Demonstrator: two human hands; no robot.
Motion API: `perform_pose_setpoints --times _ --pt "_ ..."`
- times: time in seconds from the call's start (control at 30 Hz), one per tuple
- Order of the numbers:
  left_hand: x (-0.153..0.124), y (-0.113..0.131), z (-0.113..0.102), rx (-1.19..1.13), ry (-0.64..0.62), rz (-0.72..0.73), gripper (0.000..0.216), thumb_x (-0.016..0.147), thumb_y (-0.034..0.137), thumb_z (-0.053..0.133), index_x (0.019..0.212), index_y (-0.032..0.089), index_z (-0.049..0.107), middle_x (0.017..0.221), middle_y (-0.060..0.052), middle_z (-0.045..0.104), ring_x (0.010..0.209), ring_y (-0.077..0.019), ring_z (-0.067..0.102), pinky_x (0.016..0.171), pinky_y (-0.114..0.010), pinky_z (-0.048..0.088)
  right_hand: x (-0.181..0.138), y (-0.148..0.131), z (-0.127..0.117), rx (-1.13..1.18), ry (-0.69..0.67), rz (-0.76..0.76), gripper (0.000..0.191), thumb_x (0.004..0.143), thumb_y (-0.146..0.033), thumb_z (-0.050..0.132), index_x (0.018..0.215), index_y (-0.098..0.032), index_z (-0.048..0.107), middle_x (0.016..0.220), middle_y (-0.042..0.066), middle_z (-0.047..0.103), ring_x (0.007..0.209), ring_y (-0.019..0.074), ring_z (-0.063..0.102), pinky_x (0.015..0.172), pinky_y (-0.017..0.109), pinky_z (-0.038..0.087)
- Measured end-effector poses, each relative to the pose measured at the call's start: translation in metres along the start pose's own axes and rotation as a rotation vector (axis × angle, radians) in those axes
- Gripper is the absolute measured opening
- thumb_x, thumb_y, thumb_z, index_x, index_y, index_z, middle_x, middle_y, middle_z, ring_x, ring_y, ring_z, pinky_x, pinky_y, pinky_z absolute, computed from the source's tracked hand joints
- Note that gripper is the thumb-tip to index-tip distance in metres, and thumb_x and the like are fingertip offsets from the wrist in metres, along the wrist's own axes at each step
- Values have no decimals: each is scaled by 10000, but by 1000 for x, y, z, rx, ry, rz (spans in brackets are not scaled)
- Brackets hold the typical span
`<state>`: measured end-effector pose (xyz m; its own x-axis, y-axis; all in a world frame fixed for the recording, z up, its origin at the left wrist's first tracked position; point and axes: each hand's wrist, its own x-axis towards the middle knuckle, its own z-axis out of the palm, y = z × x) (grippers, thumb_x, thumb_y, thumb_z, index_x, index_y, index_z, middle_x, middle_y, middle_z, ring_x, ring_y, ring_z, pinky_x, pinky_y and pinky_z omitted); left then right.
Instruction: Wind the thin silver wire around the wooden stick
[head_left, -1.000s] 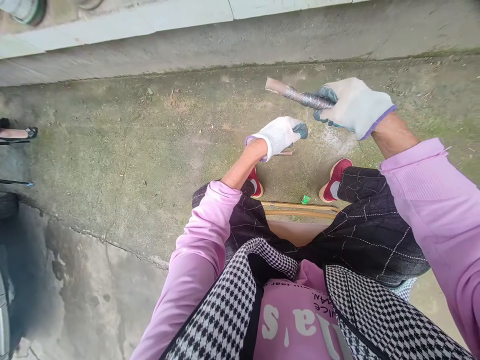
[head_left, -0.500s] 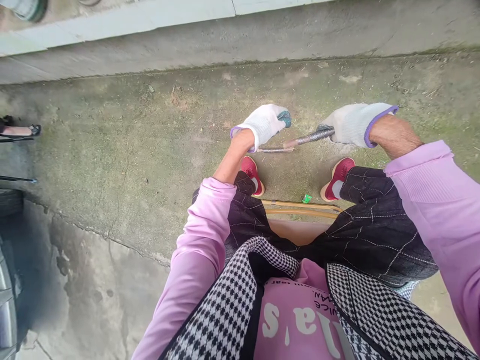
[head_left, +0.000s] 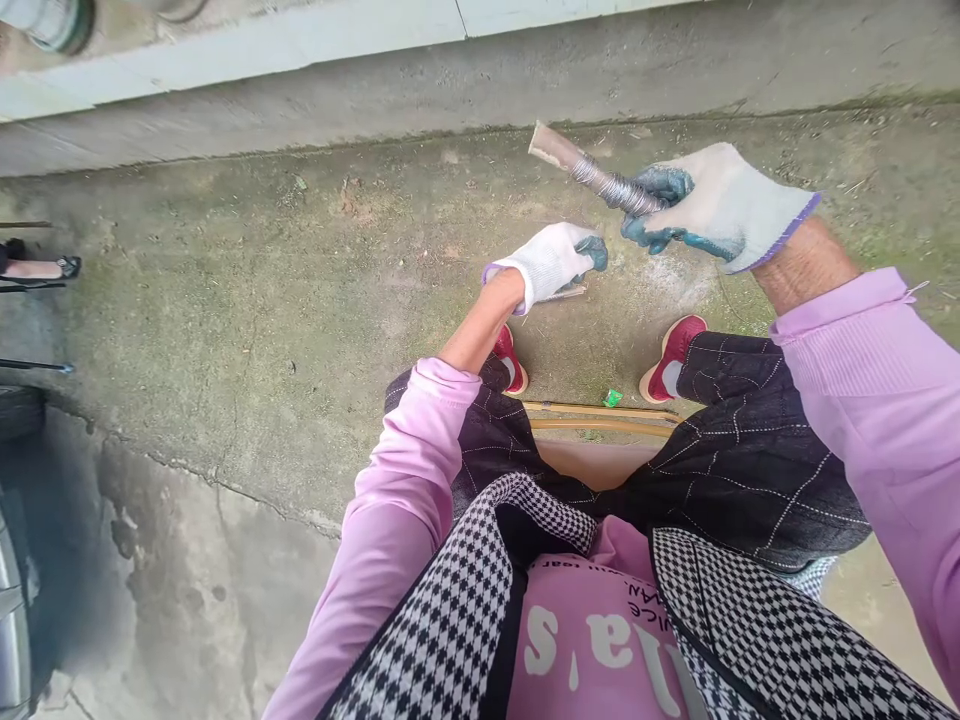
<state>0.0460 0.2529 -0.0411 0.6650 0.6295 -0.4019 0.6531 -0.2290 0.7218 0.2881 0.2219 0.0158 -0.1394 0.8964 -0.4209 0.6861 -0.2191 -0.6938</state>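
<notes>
gloves on both of my hands, white knit with blue-green palms. right hand [head_left: 705, 205] is raised out in front of me, fingers wrapped tight around the near end of a wire-wound stick [head_left: 592, 175], whose bare tip points up and to the left, clear of the ground. left hand [head_left: 551, 262] is lower, just above the concrete ground [head_left: 300, 300] in front of my left red shoe [head_left: 508, 360], fingers curled closed over a thin rod [head_left: 566, 292] that pokes out from under the glove. right red shoe [head_left: 671, 357] sits below my raised hand. two bamboo strips [head_left: 600, 418] lie between my feet, with a small green scrap [head_left: 613, 398] beside them.
</notes>
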Motion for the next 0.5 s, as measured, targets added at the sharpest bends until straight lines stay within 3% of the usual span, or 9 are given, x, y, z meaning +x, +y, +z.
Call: perform_pose_setpoints --times 0.07,0.17,0.27,0.37,0.5 --pt "-4 12 -1 15 -45 -13 247 1108 206 608 1106 205 855 982 10 855 861 -147 604 899 -346 563 4 -8 4 -179 30 50 225 948 -274 763 1147 -201 840 978 37 744 894 247 682 826 378 571" --pt "-7 21 -1 33 -77 -47 289 1117 229 585 1156 205 871 1005 12 855 835 -140 616 870 -341 554 14 -14 10 -520 5 63 363 1101 -283 671 1391 -154 848 1299 187 885 1151 369 809 1044 472 653" --pt "-7 20 0 29 -66 -57 309 1089 188 600 1165 186 899 1011 -44 859 815 -174 684 849 -369 565 23 -14 16 -671 -34 65 448 1149 -239 618 1544 -137 805 1538 298 845 1381 472 806 1204 589 621" --pt "-9 19 -4 25 -54 -116 323 1092 179 619 1195 166 925 1020 -99 873 828 -226 753 828 -400 572 29 -9 21 -766 -130 101 456 1182 -232 593 1587 -155 787 1545 301 837 1401 474 812 1176 583 628" --pt "-13 21 -20 136 -33 -196 319 1095 171 639 1210 146 935 1010 -116 877 893 -254 784 861 -401 552 30 4 25 -864 -260 139 377 1165 -161 623 1474 -131 838 1350 303 877 1261 446 859 1056 546 634"
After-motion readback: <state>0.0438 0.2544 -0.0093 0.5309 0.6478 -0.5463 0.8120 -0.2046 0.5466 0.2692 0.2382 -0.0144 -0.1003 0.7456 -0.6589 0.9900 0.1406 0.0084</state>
